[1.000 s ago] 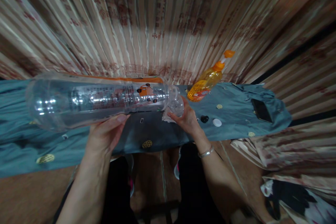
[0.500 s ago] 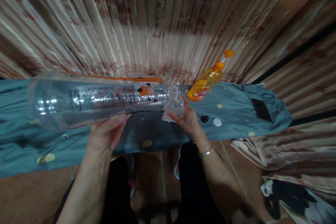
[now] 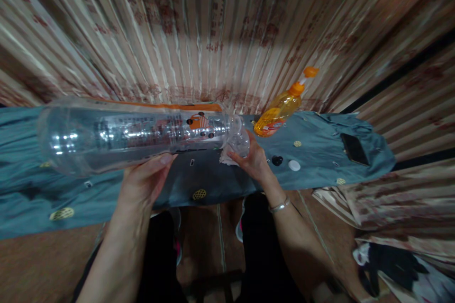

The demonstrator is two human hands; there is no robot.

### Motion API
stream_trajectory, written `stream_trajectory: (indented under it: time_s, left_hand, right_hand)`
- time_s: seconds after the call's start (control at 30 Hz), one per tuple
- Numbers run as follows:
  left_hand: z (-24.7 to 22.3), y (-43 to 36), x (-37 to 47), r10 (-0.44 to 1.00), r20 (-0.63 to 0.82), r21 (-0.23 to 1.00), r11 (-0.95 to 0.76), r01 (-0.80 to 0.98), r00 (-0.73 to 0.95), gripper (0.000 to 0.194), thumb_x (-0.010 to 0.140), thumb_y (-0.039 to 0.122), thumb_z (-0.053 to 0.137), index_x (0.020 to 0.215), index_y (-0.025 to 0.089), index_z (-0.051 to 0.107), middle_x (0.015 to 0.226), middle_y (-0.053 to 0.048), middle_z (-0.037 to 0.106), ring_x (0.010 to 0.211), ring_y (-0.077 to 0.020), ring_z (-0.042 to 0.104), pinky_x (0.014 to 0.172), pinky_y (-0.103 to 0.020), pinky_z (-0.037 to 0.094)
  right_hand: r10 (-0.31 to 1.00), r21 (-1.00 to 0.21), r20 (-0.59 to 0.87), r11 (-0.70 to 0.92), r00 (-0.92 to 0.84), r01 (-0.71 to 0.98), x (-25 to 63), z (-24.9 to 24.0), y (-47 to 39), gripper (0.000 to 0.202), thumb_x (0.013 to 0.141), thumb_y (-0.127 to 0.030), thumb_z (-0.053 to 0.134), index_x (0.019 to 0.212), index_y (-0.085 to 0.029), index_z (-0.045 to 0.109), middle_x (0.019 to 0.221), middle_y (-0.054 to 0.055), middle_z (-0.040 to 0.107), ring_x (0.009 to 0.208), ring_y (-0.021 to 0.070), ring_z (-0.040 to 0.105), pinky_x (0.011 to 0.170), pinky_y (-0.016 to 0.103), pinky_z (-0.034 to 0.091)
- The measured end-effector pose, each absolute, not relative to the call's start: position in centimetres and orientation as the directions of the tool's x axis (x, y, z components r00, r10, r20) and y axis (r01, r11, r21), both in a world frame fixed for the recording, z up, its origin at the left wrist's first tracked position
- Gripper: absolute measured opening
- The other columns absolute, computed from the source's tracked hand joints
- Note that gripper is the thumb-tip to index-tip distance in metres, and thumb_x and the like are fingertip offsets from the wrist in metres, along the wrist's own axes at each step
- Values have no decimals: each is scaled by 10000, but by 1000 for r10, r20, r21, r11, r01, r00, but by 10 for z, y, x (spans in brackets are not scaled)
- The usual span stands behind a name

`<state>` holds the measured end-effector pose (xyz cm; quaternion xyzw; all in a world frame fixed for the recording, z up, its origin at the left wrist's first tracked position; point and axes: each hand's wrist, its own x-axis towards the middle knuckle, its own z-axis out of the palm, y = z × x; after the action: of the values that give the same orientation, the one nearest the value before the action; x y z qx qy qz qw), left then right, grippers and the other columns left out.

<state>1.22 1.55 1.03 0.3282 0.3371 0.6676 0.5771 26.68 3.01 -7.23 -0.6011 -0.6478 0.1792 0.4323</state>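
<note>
Bottle (image 3: 142,136), clear: one | left fingers (image 3: 160,162) part-open, holding its side | right fingers (image 3: 239,158) curled round its neck | orange-capped bottle (image 3: 279,112): one

From where I stand, I cannot read any word or number. The large clear bottle (image 3: 142,135) carries rows of small dark print, but these are too blurred for me. On the orange bottle (image 3: 279,111), the red and white label (image 3: 273,127) has some pale lettering, also not possible to read.
</note>
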Motion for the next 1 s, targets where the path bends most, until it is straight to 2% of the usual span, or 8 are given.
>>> stream_trajectory:
  time_s: [0.27, 0.53, 0.83, 1.0]
  left_hand:
    - [10, 16, 10, 991, -5, 843, -67, -534, -132, 677, 352, 241, 1022, 995, 324, 829, 1018, -21, 854, 1036, -367, 797, 995, -545, 656]
    - [11, 16, 12, 990, 7, 832, -83, -549, -140, 705, 346, 222, 1032, 1013, 326, 829, 1092, -26, 849, 1124, -378, 774, 993, -533, 661]
    - [12, 14, 13, 989, -8, 842, -73, -534, -147, 653, 356, 198, 1005, 970, 335, 827, 1042, -15, 852, 1005, -368, 801, 995, -574, 654]
    - [15, 15, 13, 989, 15, 845, -90, -527, -146, 673, 364, 174, 996, 994, 335, 822, 1066, -21, 850, 1144, -380, 763, 1030, -556, 638]
  right_hand:
    - [934, -754, 345, 219, 91, 619, 267, -71, 30, 784, 778, -360, 861, 1479, -187, 556, 1416, 158, 728, 1284, 348, 720, 1102, 502, 584]
    - [926, -750, 366, 237, 89, 618, 266, -73, 30, 769, 784, -371, 852, 1469, -183, 560, 1401, 165, 734, 1277, 360, 721, 1097, 519, 581]
    - [927, -752, 363, 232, 94, 618, 267, -72, 30, 780, 778, -371, 853, 1472, -171, 559, 1417, 168, 724, 1288, 363, 714, 1107, 515, 577]
    - [927, -749, 365, 234, 92, 620, 267, -72, 30, 777, 782, -371, 855, 1480, -205, 556, 1417, 151, 729, 1283, 358, 718, 1101, 527, 578]
